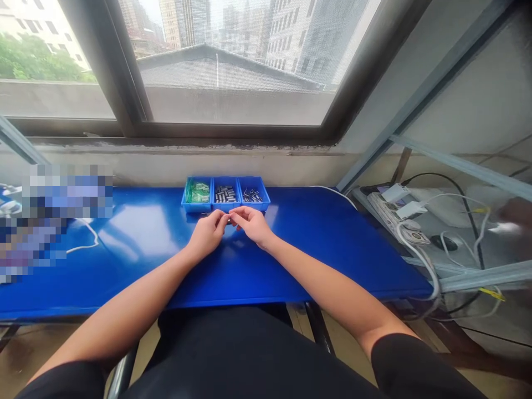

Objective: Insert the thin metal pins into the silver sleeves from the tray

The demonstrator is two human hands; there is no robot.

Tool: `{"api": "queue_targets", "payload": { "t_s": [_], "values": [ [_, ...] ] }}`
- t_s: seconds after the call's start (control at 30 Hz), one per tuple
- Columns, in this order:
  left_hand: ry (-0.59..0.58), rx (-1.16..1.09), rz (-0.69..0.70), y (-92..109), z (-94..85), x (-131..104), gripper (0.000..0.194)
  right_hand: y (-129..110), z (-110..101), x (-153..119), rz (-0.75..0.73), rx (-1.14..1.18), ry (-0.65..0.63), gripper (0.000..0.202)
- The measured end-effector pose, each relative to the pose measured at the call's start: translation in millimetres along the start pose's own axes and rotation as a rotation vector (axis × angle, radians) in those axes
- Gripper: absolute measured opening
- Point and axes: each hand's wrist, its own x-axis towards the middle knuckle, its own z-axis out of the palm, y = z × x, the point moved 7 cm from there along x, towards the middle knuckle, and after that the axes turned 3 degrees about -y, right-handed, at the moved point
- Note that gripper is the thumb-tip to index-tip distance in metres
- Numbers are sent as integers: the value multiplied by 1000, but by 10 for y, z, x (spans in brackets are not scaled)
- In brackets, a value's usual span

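Three joined blue bins stand at the back of the blue table. Small pale green pieces in a green bag (pixel 198 192) fill the left bin, dark and silver cylinders (pixel 225 194) the middle one, thin metal pins or screws (pixel 252 195) the right one. Just in front of the bins, my left hand (pixel 208 231) and my right hand (pixel 252 224) meet at the fingertips. Both are closed in a pinch around something small and dark, mostly hidden by the fingers and too small to name.
The blue table (pixel 291 271) reaches to the wall under the window. A white cable (pixel 89 233) lies at the left beside a blurred-out area. Power strips and chargers (pixel 394 194) sit beyond the right edge, near a metal frame (pixel 457 166).
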Motion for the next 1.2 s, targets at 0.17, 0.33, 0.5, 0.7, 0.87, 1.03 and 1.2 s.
{"api": "queue_targets", "payload": {
  "t_s": [0.17, 0.33, 0.5, 0.7, 0.87, 1.03, 1.2],
  "values": [
    [19, -22, -6, 1, -10, -5, 31, -2, 16, -8, 4, 16, -8, 37],
    [21, -57, 13, 26, -3, -12, 27, 12, -17, 4, 35, 55, 17, 38],
    [21, -46, 23, 21, -7, -8, 26, 2, -9, 0, 39, 44, 8, 40],
    [26, -17, -6, -7, -18, -5, 33, -24, 31, -22, 17, 0, -19, 39],
    [30, -64, -8, 16, -19, -17, 28, -28, -4, -12, 20, 30, 22, 42],
    [0, -73, 25, 44, 4, -22, 28, -21, -19, 2, 19, 17, 26, 42],
    [19, -31, 9, 10, -15, -11, 30, -24, -4, -5, -5, -10, 21, 43]
  ]
}}
